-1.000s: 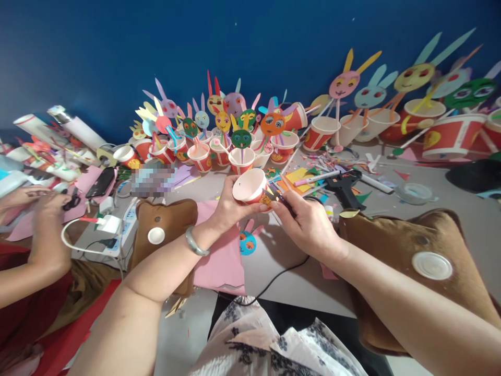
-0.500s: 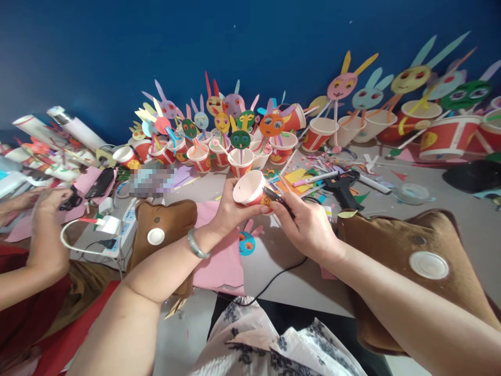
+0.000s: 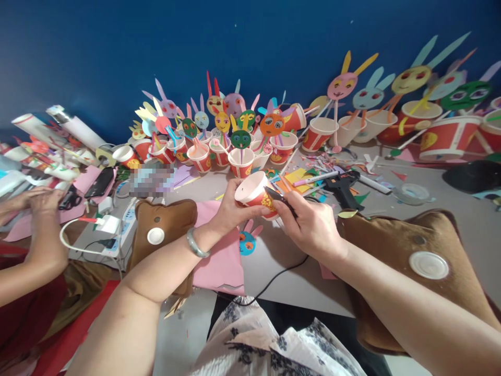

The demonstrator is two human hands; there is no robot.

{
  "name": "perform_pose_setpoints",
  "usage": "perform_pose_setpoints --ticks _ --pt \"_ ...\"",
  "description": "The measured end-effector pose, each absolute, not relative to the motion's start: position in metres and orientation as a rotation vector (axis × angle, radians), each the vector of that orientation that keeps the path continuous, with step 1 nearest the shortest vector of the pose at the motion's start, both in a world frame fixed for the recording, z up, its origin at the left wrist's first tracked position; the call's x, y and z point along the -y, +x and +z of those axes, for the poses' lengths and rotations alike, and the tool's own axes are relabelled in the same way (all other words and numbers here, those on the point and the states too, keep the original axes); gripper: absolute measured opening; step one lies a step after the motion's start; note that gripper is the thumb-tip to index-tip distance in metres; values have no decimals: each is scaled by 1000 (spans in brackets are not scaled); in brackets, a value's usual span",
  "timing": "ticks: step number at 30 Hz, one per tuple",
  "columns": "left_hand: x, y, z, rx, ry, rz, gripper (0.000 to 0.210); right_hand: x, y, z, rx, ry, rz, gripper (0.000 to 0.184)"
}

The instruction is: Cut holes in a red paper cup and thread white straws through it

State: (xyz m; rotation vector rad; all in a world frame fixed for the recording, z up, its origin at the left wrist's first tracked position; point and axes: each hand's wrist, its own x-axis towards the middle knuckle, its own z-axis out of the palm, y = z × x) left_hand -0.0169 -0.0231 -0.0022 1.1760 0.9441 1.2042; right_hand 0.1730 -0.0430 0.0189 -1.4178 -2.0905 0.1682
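My left hand [image 3: 231, 209] is wrapped round a red-and-white paper cup [image 3: 256, 192], which is tilted with its open mouth up and to the left. A small dark spot shows on the cup's inner wall. In my right hand [image 3: 313, 222] is a slim black pointed tool [image 3: 282, 197]; its tip meets the cup's rim on the right side. The fingers cover most of the tool, so its exact kind is unclear. Below the cup, a blue paper rabbit face [image 3: 247, 243] with pink ears lies on the table, beside a pink paper sheet [image 3: 219, 261].
Paper cups with rabbit faces on strips [image 3: 240, 140] line the wall. A black glue gun [image 3: 341, 188] lies among paper scraps at the right. Brown plush pouches [image 3: 395, 261] flank my arms. A power strip [image 3: 124, 222] and a co-worker's arms [image 3: 43, 235] are at the left.
The cup has turned slightly and shifted a little right, showing more of its yellow print. The black tool stays at the rim. The co-worker's hands have moved a little.
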Motion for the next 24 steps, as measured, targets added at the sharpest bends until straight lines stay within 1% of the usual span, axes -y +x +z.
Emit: perform_pose_setpoints --ticks 6,15,24 --pt "23 -17 3 -896 1150 1166 72 42 174 20 2093 -1432 85 42" --pt "20 -19 -1 -881 1156 1174 76 39 176 16 2097 -1385 -150 42" --pt "19 -19 -3 -938 1183 1225 75 39 177 18 2122 -1378 -146 43"
